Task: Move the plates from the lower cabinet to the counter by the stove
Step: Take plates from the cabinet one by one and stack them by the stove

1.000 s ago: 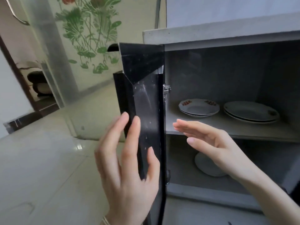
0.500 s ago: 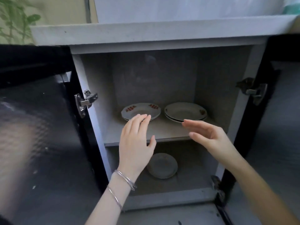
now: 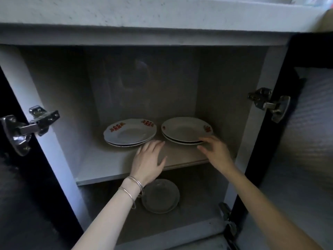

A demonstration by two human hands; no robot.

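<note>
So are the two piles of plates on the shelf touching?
Apart. The head view shows a strip of bare shelf between the left pile and the right pile.

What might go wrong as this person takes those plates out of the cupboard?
1. The right hand reaches for the near rim of the right stack. Lifting two stacked plates by one edge may let the top one slide off.
2. The left stack sits close beside it, so the stacks might knock together.
3. The lower plates lie in shadow under the shelf and could be overlooked.
</note>
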